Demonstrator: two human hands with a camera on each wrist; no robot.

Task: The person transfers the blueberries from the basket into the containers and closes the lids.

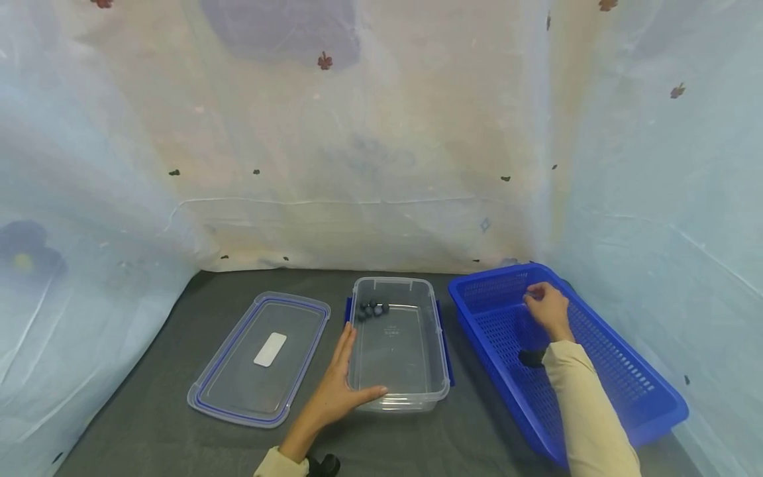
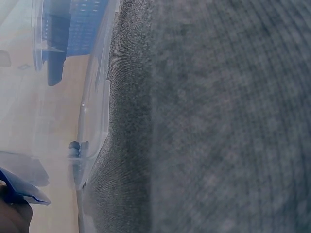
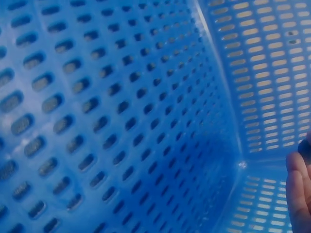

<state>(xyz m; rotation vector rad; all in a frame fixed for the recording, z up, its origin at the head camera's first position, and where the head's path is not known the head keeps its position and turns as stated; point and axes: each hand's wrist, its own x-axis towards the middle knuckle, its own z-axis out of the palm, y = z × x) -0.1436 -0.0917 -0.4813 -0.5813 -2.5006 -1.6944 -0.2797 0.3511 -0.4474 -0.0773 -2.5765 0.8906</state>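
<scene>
My left hand (image 1: 342, 387) lies along the left and front rim of a clear plastic container (image 1: 402, 361), fingers straight and thumb spread. Several blueberries (image 1: 372, 309) sit together in the container's far left corner; through its wall they also show in the left wrist view. Over the far end of a blue basket (image 1: 644, 411), my right hand (image 1: 548, 310) has its thumb and fingers brought together. At the right edge of the right wrist view, these fingertips pinch a small dark blueberry (image 3: 305, 147), partly out of frame.
On the left a clear lid (image 1: 238, 384) with a blue seal and a white label (image 1: 270, 349) lies flat on the dark cloth (image 1: 149, 397). Blue latches (image 1: 447, 351) hang at the container's sides. Printed sheeting (image 1: 381, 146) walls in the back and both sides.
</scene>
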